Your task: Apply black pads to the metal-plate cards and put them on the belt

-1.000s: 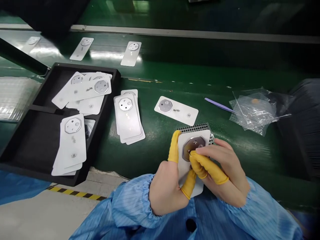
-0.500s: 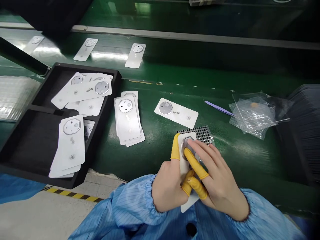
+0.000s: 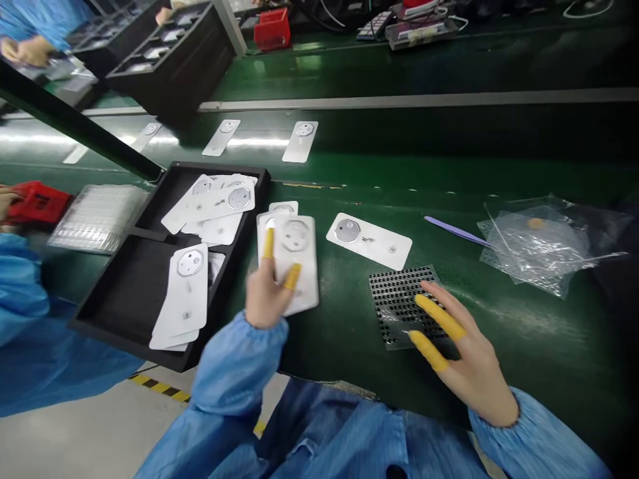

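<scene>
**Plate laid on the stack**

Left hand (image 3: 264, 293), fingers spread, presses a white back plate (image 3: 294, 263) onto the bench stack; this looks like set-down. Right hand (image 3: 462, 359), open, rests on the perforated tray (image 3: 394, 299) alongside, seemingly ready to pick.

Green bench (image 3: 499, 166), grey floor (image 3: 74, 439) w/ hazard tape (image 3: 160, 389).

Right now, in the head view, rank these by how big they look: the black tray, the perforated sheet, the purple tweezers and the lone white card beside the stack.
1. black tray
2. lone white card and perforated sheet: look alike, unranked
3. purple tweezers
</scene>
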`<action>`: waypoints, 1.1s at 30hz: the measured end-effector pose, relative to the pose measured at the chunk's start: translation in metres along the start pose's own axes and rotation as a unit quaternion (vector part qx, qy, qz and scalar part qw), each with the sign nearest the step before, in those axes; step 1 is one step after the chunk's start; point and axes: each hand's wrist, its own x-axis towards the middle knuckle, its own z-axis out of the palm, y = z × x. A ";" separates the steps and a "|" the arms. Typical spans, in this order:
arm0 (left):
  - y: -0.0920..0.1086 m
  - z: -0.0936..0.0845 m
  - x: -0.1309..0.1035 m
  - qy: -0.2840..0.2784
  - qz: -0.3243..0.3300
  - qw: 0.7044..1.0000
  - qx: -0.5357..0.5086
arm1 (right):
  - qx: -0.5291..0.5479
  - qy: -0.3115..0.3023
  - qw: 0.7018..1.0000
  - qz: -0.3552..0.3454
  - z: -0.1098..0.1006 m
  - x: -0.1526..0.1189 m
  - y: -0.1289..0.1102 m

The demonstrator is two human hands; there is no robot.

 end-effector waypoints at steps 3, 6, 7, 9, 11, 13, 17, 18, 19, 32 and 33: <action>-0.031 -0.016 0.038 0.041 -0.012 0.982 0.183 | -0.067 0.002 0.997 -0.028 0.005 -0.013 0.020; -0.035 -0.012 0.041 0.082 0.057 0.971 0.218 | -0.055 0.024 0.998 -0.033 0.009 -0.020 0.026; -0.029 -0.007 0.031 0.097 0.077 0.974 0.190 | -0.049 0.033 0.998 -0.032 0.009 -0.020 0.025; -0.010 0.008 0.000 0.069 0.081 0.992 0.073 | -0.042 0.051 0.997 -0.033 0.009 -0.019 0.020; 0.015 0.030 -0.036 -0.084 0.023 0.992 -0.095 | -0.045 0.065 0.996 -0.035 0.007 -0.018 0.013; 0.038 0.053 -0.067 -0.240 -0.034 0.940 -0.242 | -0.051 0.065 0.996 -0.044 0.004 -0.018 0.006; 0.061 0.084 -0.088 -0.324 -0.129 0.843 -0.409 | -0.044 0.040 0.997 -0.056 -0.002 -0.018 -0.003; 0.062 0.087 -0.088 -0.315 -0.147 0.838 -0.420 | -0.039 0.041 0.997 -0.054 -0.003 -0.018 -0.005; 0.063 0.088 -0.086 -0.304 -0.161 0.839 -0.422 | -0.036 0.046 0.997 -0.053 -0.005 -0.017 -0.006; 0.044 0.096 -0.093 -0.303 -0.074 0.898 -0.311 | -0.119 0.006 0.974 -0.193 0.013 -0.008 0.005; 0.042 0.099 -0.093 -0.305 -0.059 0.905 -0.290 | -0.108 0.011 0.976 -0.189 0.016 -0.008 0.008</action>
